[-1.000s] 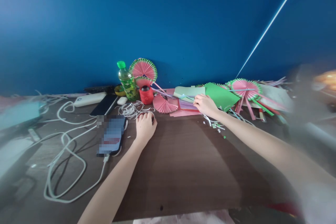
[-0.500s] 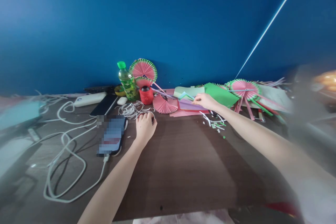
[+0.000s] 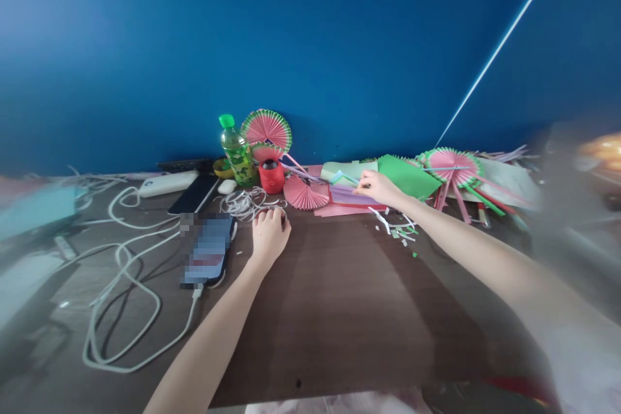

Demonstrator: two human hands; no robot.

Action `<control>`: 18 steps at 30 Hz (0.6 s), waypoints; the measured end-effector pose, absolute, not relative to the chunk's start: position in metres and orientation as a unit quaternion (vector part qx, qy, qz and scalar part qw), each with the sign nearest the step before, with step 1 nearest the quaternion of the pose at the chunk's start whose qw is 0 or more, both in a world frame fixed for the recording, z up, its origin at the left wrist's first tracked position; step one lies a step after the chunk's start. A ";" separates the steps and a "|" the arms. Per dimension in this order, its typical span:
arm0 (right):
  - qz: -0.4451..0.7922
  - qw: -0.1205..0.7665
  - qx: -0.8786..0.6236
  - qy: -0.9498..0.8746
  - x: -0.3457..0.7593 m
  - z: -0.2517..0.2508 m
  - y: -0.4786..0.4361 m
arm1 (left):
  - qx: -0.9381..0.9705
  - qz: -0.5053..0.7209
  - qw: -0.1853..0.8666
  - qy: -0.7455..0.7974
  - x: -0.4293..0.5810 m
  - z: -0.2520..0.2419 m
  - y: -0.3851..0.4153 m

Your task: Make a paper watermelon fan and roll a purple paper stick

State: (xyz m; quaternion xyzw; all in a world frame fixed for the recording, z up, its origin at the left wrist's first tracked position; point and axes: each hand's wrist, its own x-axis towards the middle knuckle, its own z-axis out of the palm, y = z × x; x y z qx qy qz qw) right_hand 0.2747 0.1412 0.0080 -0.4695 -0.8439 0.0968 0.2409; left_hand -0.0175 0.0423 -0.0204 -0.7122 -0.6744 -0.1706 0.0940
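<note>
My left hand (image 3: 270, 233) rests on the table with its fingers curled over a small dark, roundish thing, mostly hidden under them. Just beyond it lies a tangle of thin white strips (image 3: 244, 204). My right hand (image 3: 377, 186) has its fingertips pinched together at the edge of the coloured paper, over a purple sheet (image 3: 342, 195). A light blue sheet (image 3: 339, 177) pokes out left of these fingers. Behind the wrist is a green sheet (image 3: 405, 176). A pleated pink paper fan (image 3: 306, 193) lies between the two hands, farther back.
A green-capped bottle (image 3: 239, 158), a red container (image 3: 272, 178) and a round pink-green fan (image 3: 268, 129) stand by the blue wall. On the left are a phone (image 3: 209, 249) and looping white cables (image 3: 155, 310). Paper scraps (image 3: 395, 225) lie below the right wrist; another fan (image 3: 451, 167) is at right.
My right hand has shifted very slightly at the papers. My left hand stays where it was; the whole view has moved a touch.
</note>
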 end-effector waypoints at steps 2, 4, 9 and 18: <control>0.126 0.248 -0.489 -0.827 0.276 0.009 0.143 | -0.712 -0.173 0.096 -0.674 -0.018 -0.021 0.042; 0.137 0.246 -0.502 -0.818 0.277 0.010 0.144 | -0.713 -0.174 0.097 -0.672 -0.018 -0.022 0.043; 0.123 0.238 -0.520 -0.811 0.274 0.013 0.143 | -0.711 -0.175 0.097 -0.674 -0.018 -0.022 0.043; 0.034 0.109 -0.539 -0.835 0.262 0.034 0.132 | -0.742 -0.203 0.157 -0.619 -0.012 -0.017 0.036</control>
